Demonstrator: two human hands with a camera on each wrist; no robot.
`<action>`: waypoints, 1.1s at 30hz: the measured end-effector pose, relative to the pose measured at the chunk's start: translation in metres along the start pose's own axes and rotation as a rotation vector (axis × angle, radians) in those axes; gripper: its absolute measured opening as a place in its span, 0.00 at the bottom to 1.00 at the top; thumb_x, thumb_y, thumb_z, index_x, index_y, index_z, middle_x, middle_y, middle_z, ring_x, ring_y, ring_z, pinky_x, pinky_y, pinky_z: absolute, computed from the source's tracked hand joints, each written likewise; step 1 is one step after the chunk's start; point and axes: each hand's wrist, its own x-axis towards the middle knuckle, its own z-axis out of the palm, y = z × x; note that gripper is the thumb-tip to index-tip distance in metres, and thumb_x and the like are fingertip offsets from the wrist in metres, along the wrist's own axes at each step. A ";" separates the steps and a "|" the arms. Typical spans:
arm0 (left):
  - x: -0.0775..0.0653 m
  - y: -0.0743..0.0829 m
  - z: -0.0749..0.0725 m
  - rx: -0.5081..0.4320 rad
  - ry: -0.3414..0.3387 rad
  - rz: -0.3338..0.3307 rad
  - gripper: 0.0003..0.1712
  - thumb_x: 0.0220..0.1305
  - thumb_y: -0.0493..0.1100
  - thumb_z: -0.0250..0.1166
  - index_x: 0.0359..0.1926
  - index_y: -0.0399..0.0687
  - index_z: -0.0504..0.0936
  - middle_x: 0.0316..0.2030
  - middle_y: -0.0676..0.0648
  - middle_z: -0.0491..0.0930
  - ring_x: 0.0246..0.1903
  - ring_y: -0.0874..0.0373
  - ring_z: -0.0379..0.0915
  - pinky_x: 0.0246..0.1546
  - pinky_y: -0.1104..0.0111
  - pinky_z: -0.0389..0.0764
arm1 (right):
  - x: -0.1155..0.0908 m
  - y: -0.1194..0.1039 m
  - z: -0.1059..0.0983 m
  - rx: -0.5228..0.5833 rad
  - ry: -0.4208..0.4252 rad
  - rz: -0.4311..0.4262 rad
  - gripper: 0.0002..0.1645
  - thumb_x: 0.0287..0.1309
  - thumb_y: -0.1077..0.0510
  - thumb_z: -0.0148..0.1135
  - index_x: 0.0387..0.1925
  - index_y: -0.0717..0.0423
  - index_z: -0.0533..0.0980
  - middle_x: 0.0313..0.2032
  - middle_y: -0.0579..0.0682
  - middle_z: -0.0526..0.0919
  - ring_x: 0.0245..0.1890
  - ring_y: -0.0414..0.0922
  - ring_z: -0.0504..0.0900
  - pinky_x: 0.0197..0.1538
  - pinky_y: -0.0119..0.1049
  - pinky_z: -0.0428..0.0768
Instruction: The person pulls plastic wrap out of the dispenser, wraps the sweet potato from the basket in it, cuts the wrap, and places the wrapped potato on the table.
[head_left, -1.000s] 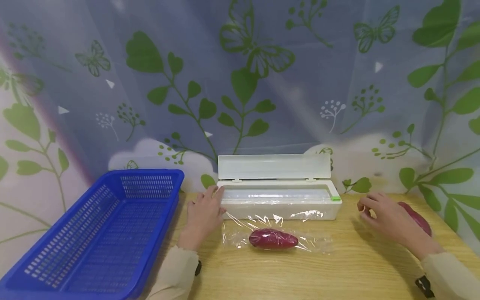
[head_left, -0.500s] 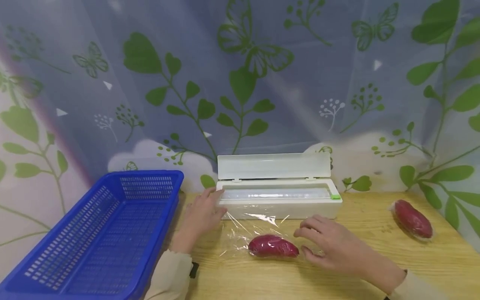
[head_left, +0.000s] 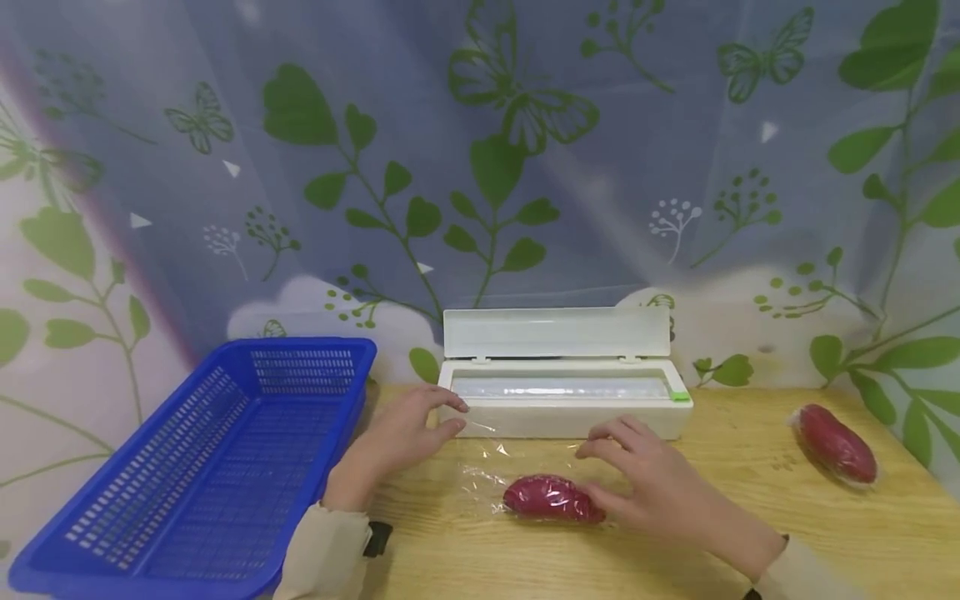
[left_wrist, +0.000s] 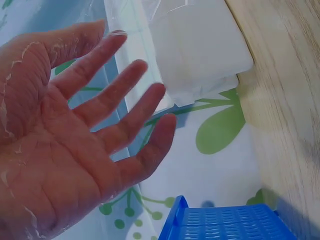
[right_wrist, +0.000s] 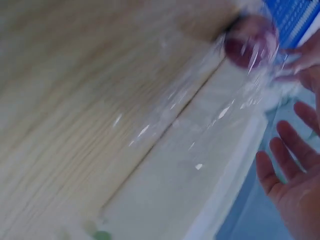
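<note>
A red-purple sweet potato (head_left: pixel 551 498) lies on the wooden table under clear cling film (head_left: pixel 491 454). The film runs back to a white dispenser box (head_left: pixel 570 422), whose lid (head_left: pixel 557 332) stands up over the film roll (head_left: pixel 558 388). My left hand (head_left: pixel 397 437) is at the box's front left corner, fingers spread; in the left wrist view, film shows at its fingertips (left_wrist: pixel 119 34). Over the front of the film, my right hand (head_left: pixel 663 487) has its thumb right at the sweet potato's right end and its fingers extended ahead.
To the left stands a blue plastic basket (head_left: pixel 202 492) with slotted walls. A second sweet potato (head_left: pixel 835 444), wrapped in film, lies at the table's right edge. Behind the box hangs a leaf-and-butterfly curtain (head_left: pixel 420 167). A green slider (head_left: pixel 678 397) sits on the box's right end.
My right hand has come from beside the wrapped sweet potato leftward to the film-covered one, which now lies slightly nearer me. My left hand has shifted slightly towards the front of the box.
</note>
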 end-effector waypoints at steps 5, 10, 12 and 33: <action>-0.001 0.004 -0.001 -0.085 -0.009 0.051 0.07 0.71 0.42 0.63 0.43 0.49 0.87 0.46 0.48 0.88 0.51 0.47 0.83 0.55 0.51 0.81 | -0.006 0.008 0.000 0.011 -0.024 0.150 0.22 0.48 0.55 0.80 0.46 0.47 0.81 0.46 0.37 0.81 0.51 0.40 0.78 0.51 0.42 0.85; -0.001 0.002 0.000 -0.260 -0.105 0.047 0.10 0.73 0.47 0.62 0.47 0.50 0.87 0.47 0.49 0.88 0.50 0.50 0.85 0.50 0.59 0.85 | -0.006 0.008 0.002 0.006 -0.050 0.166 0.27 0.50 0.50 0.79 0.52 0.50 0.80 0.50 0.41 0.82 0.54 0.43 0.79 0.54 0.45 0.85; 0.000 0.001 0.000 -0.318 -0.126 0.040 0.11 0.74 0.47 0.61 0.48 0.49 0.87 0.47 0.48 0.87 0.51 0.50 0.85 0.49 0.61 0.85 | -0.003 0.010 0.002 0.042 -0.079 0.214 0.26 0.54 0.50 0.76 0.54 0.51 0.80 0.52 0.42 0.83 0.55 0.44 0.79 0.56 0.48 0.84; -0.006 -0.005 0.002 -0.395 -0.107 -0.015 0.16 0.77 0.47 0.58 0.48 0.40 0.86 0.48 0.39 0.87 0.48 0.46 0.84 0.48 0.61 0.84 | 0.023 0.027 -0.002 0.218 -0.250 0.217 0.02 0.67 0.59 0.64 0.39 0.49 0.81 0.38 0.39 0.87 0.42 0.39 0.85 0.48 0.42 0.86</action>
